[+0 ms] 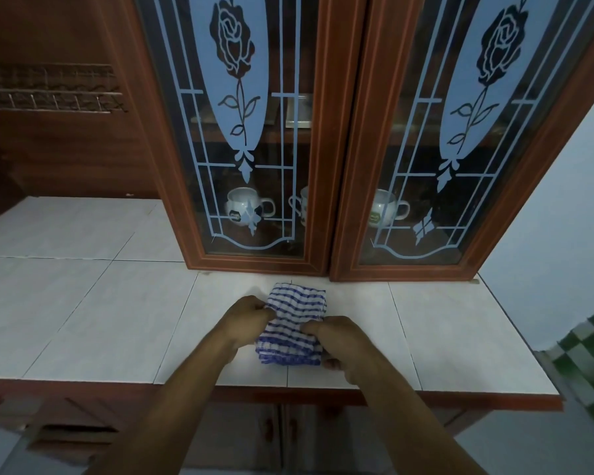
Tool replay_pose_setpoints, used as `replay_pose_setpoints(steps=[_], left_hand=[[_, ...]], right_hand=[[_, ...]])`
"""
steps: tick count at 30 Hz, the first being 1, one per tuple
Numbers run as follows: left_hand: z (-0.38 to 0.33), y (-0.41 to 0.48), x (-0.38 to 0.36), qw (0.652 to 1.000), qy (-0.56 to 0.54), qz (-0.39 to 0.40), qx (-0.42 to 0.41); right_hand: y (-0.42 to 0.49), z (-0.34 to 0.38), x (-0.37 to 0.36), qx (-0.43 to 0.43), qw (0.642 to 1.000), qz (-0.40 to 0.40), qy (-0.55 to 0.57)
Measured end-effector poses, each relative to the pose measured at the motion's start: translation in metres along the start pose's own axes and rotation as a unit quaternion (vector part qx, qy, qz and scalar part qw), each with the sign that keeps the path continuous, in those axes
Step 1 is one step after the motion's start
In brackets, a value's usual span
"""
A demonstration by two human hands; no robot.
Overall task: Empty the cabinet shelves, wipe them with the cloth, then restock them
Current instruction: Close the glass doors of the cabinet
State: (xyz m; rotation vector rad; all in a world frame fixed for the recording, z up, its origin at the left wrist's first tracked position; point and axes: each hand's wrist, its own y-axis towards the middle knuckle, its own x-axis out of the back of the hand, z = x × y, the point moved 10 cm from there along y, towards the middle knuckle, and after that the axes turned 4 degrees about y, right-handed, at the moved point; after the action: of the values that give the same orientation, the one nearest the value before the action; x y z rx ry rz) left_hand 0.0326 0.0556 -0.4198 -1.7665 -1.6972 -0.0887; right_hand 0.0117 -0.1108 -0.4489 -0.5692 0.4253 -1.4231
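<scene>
Blue-striped cloth [290, 329] lay on the tile counter [117, 303] at 6 o'clock, left hand [251, 315] and right hand [336, 337] both pinching it; I flagged that yanking the shut doors [326, 149] at 12 could topple mugs [244, 207].

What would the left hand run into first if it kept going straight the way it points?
The left hand grips the blue-and-white striped cloth, so that comes first. Past it, probably the bottom frame of the closed left cabinet door, though depth is hard to judge.
</scene>
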Motion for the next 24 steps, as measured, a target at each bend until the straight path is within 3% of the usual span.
replay_pose_setpoints(steps=[10,24], left_hand=[[0.009,-0.002,-0.013,0.978,-0.199,0.069,-0.007],[0.030,-0.013,0.072,0.967,-0.189,0.148,-0.090]], right_hand=[[-0.008,0.016,0.001,0.115,0.987,0.029,0.105],[-0.041,0.035,-0.091,0.201,0.971,0.006,0.130]])
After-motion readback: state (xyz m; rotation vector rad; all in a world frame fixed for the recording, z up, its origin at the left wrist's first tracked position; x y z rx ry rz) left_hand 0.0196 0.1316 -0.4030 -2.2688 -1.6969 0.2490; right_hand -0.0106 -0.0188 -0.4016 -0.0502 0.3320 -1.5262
